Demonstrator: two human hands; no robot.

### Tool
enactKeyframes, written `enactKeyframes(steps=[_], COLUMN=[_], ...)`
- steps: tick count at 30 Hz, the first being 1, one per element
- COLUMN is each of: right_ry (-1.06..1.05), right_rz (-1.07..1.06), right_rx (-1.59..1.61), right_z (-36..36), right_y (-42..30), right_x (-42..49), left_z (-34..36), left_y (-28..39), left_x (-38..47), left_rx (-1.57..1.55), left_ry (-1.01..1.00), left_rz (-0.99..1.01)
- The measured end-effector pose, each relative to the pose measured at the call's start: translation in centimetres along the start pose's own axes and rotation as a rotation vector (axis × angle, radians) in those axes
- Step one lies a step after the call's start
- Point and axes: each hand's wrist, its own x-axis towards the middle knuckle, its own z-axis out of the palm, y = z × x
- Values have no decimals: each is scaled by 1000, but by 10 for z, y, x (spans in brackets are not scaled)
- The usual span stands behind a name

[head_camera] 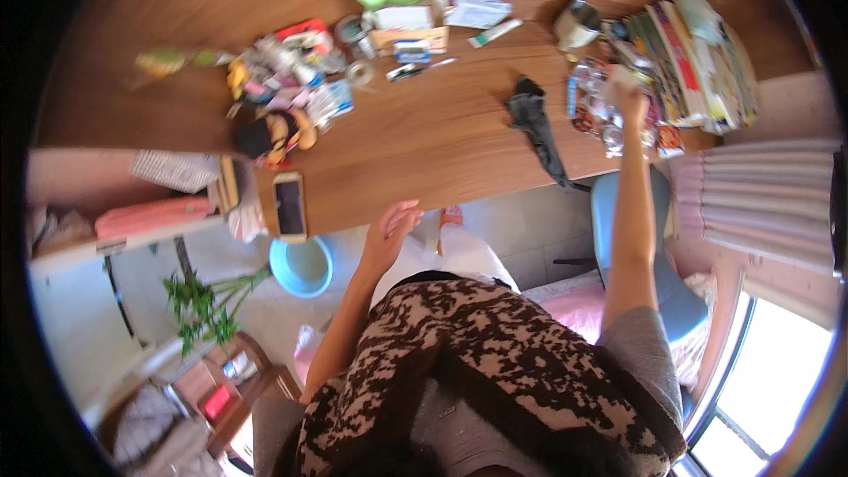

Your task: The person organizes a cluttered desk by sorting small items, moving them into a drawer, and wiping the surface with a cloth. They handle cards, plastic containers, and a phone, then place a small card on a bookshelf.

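My right hand (633,103) reaches over a pile of small wrapped items (591,96) at the right of the wooden desk (424,139). A pale, crumpled-looking thing (616,83) is in its fingers; blur hides what it is. My left hand (395,228) hangs at the desk's front edge, fingers apart and holding nothing. Between the hands, a dark cloth item (538,129) lies on the desk, one end at the front edge. A smartphone (289,205) rests at the desk's left front corner.
Books (682,66) stand at the right, beside a metal cup (578,25). Mixed small items (291,73) are heaped at the left, near a roll of tape (360,73). A blue chair (633,212), a light-blue bucket (301,266) and a green plant (199,308) are below desk level.
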Motion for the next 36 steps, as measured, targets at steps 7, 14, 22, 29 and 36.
enactKeyframes(steps=[7, 14, 22, 29, 36], right_ry=[260, -326, -510, -367, -85], right_rz=[-566, -713, -903, -1230, -551], right_rx=[126, -200, 153, -50, -180], right_z=[-33, 27, 94, 68, 98], right_y=[-90, -126, -253, -180, -205], right_x=[-32, -208, -383, -291, -307], left_z=[-20, -40, -52, -88, -162], left_y=[-26, -31, -29, -27, -53], left_x=[-19, -29, -21, -52, -46], left_rx=[-38, -39, -102, 217, 1004], left_ry=[178, 293, 288, 503, 945], left_rz=[-23, 16, 93, 112, 159])
